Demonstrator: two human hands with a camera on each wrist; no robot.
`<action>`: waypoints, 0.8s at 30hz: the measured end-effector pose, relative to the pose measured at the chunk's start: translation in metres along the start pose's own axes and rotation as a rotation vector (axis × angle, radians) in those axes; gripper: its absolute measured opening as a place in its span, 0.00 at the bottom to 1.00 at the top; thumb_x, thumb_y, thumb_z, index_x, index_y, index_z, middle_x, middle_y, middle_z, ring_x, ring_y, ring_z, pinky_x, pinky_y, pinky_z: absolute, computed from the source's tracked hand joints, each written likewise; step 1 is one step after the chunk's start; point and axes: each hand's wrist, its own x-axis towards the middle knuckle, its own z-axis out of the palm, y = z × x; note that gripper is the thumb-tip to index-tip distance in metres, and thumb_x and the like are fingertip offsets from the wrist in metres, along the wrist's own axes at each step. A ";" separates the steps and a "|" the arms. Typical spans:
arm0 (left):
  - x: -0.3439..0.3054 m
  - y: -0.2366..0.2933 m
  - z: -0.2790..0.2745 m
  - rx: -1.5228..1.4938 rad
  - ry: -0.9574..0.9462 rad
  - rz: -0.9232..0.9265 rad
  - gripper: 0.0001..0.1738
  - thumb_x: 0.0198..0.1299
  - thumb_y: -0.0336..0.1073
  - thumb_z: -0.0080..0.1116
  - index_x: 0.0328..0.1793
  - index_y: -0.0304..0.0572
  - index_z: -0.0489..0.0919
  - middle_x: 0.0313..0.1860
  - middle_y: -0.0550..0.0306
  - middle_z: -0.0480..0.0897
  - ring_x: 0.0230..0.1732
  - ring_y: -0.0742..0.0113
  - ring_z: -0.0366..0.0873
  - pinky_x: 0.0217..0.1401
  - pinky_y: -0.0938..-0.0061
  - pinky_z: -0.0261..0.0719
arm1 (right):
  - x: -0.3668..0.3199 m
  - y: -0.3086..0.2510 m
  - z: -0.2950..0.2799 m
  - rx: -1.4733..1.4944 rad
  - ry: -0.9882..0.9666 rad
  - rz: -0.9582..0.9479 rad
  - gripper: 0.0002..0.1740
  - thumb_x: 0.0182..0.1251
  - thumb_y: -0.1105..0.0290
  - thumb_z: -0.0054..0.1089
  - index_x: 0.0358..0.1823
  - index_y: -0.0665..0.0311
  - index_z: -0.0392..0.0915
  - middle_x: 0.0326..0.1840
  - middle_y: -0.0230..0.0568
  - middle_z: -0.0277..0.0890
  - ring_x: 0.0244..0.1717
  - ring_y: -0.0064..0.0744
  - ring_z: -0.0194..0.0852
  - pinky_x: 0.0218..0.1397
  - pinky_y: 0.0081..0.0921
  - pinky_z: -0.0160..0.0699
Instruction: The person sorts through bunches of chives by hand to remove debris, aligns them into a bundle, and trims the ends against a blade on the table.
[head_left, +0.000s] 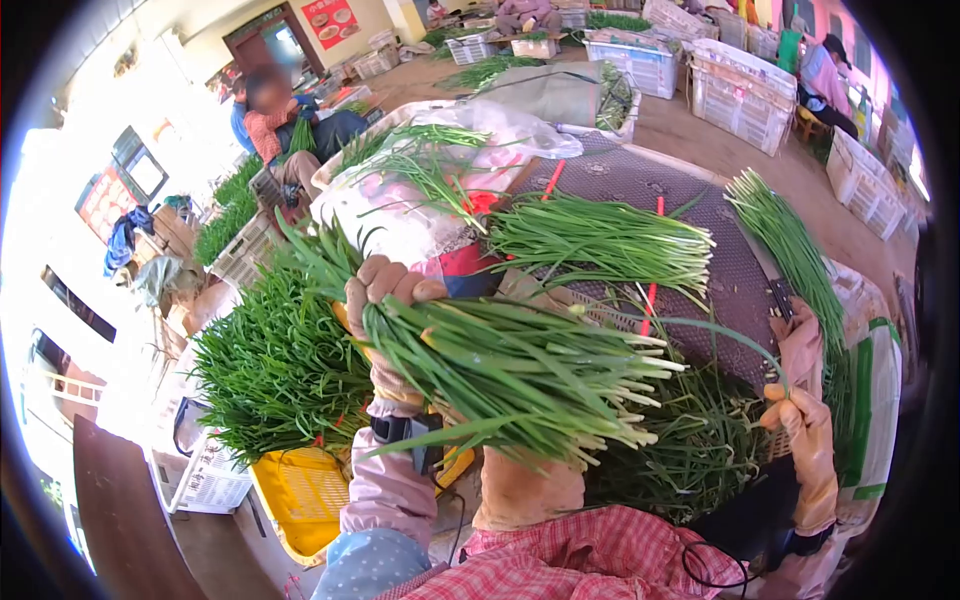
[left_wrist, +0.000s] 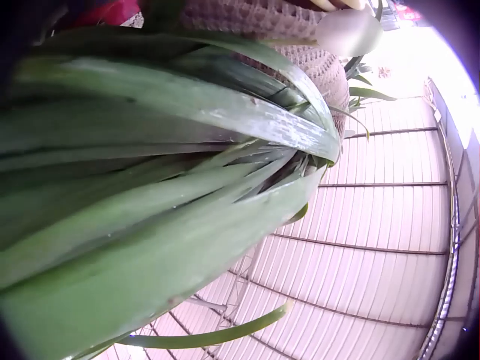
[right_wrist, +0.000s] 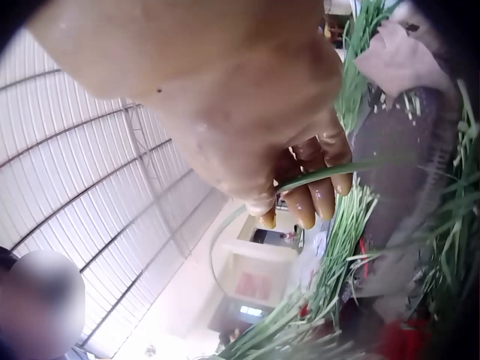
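Observation:
A thick bunch of long green stalks with pale ends [head_left: 520,370] is gripped near its leafy end by the gloved left hand [head_left: 385,310]. In the left wrist view its broad leaves [left_wrist: 150,180] cover much of the textured glove [left_wrist: 330,71]. To the right, the right hand [head_left: 805,450], in an orange-tan glove, pinches one long thin stalk [head_left: 735,330]. The right wrist view shows that stalk [right_wrist: 322,175] between thumb and fingers of the right hand [right_wrist: 277,157]. Another bunch [head_left: 600,240] lies on the patterned surface [head_left: 700,335] beside red strips [head_left: 652,300].
Leafy greens [head_left: 280,360] fill the left side above a yellow crate [head_left: 300,500]. Loose stalks [head_left: 690,450] lie below the held bunch. A long bunch [head_left: 800,250] lies at the right edge. Another person's arm [head_left: 800,350] is beside it. White crates [head_left: 740,95] and seated people are farther back.

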 end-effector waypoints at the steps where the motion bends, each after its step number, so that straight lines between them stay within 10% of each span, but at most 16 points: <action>1: -0.007 0.009 -0.007 0.070 0.062 0.040 0.07 0.70 0.45 0.52 0.42 0.57 0.70 0.29 0.76 0.67 0.29 0.77 0.64 0.49 0.69 0.66 | 0.007 -0.008 0.010 0.055 -0.035 0.005 0.21 0.74 0.58 0.55 0.53 0.71 0.79 0.29 0.38 0.82 0.33 0.24 0.78 0.40 0.24 0.75; 11: -0.025 0.053 -0.038 -0.176 0.143 0.157 0.06 0.68 0.45 0.46 0.39 0.60 0.71 0.25 0.79 0.66 0.25 0.80 0.61 0.47 0.71 0.65 | 0.222 -0.137 0.148 0.247 -0.215 -0.313 0.24 0.76 0.54 0.49 0.57 0.68 0.79 0.27 0.33 0.75 0.31 0.21 0.71 0.36 0.21 0.69; 15: -0.027 0.051 -0.042 -0.209 0.185 0.198 0.05 0.67 0.45 0.46 0.38 0.60 0.70 0.25 0.79 0.66 0.25 0.80 0.61 0.48 0.69 0.66 | 0.357 -0.146 0.243 -0.121 -0.092 -0.611 0.26 0.75 0.58 0.54 0.67 0.67 0.69 0.55 0.50 0.77 0.48 0.28 0.76 0.54 0.26 0.74; 18: -0.028 0.050 -0.043 -0.205 0.154 0.206 0.05 0.67 0.43 0.47 0.37 0.60 0.69 0.25 0.79 0.65 0.25 0.80 0.62 0.48 0.69 0.66 | 0.334 -0.161 0.257 -0.092 -0.200 -0.723 0.25 0.73 0.58 0.57 0.65 0.65 0.71 0.52 0.45 0.79 0.53 0.28 0.76 0.56 0.25 0.74; 24: -0.017 0.041 -0.046 -0.257 -0.022 0.096 0.05 0.67 0.44 0.50 0.39 0.58 0.72 0.29 0.79 0.71 0.29 0.81 0.66 0.54 0.69 0.68 | 0.184 -0.155 0.193 -0.142 -0.673 -0.327 0.20 0.68 0.56 0.60 0.51 0.65 0.80 0.43 0.44 0.85 0.43 0.39 0.84 0.47 0.32 0.79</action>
